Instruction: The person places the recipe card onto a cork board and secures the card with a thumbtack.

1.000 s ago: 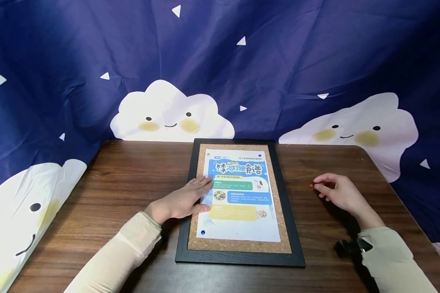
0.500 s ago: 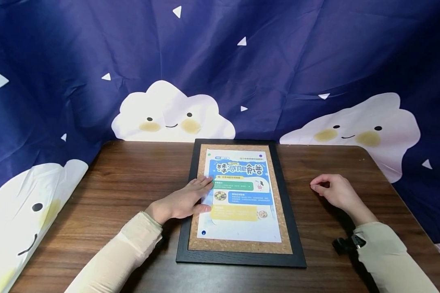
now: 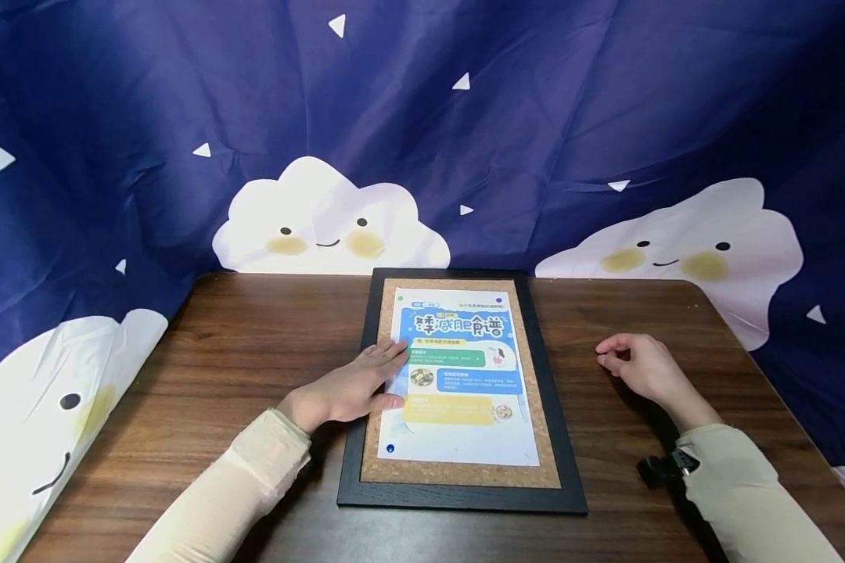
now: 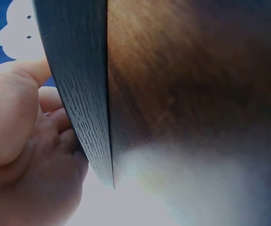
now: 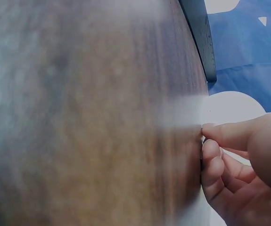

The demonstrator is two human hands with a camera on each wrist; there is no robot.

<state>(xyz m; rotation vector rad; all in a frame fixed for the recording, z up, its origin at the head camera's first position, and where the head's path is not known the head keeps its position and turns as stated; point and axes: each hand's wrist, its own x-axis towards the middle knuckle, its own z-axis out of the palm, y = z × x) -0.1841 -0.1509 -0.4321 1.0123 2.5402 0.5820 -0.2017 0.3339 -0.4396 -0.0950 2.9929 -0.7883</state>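
Observation:
On the table lies a black-framed cork board bearing a printed poster. Green, purple and blue pushpins sit at three of its corners. My left hand rests flat across the frame's left side, fingers spread onto the poster's edge; the left wrist view has the hand beside the black frame edge. Right of the board, my right hand is low over the table, thumb and index fingertips pinched together. The red pushpin there is hidden by the fingertips; the right wrist view shows the same pinch.
The wooden table extends on both sides of the board. Behind it hangs a dark blue curtain with clouds and white triangles. A black wrist camera juts from the right sleeve close to the tabletop.
The right thumb and index finger have closed over the small red pushpin, which showed at their tips a second ago. The right forearm has moved slightly left; the left hand stays put.

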